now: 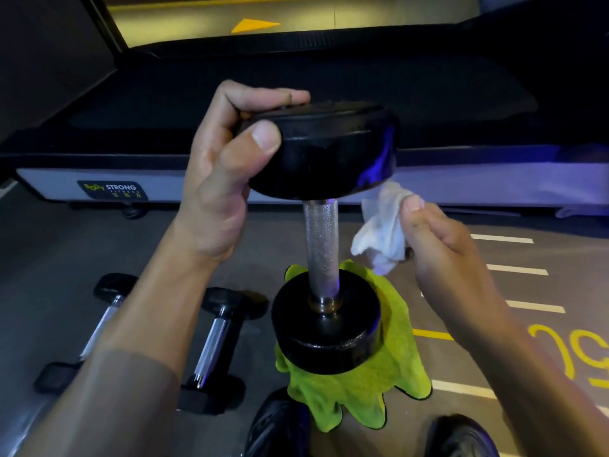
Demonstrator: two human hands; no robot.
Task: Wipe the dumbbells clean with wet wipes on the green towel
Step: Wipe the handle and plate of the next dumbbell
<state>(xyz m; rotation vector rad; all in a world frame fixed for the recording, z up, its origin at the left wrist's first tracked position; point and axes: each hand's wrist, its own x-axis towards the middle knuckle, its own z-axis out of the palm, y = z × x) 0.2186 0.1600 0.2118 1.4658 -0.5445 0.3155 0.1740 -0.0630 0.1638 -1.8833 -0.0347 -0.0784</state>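
Standing the round-head dumbbell (324, 239) upright on the green towel (356, 384), left hand (224, 173) clamps its grip round the top head to steady it; right hand (441, 245) pinches the wet wipe (382, 232) beside the knurled handle (321, 245), exposed for wiping. Two hex dumbbells (211, 347) wait on floor.

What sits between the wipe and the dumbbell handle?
Nothing. In the head view the wipe, pinched in the right hand, hangs just right of the handle with a bare gap; only floor shows behind.
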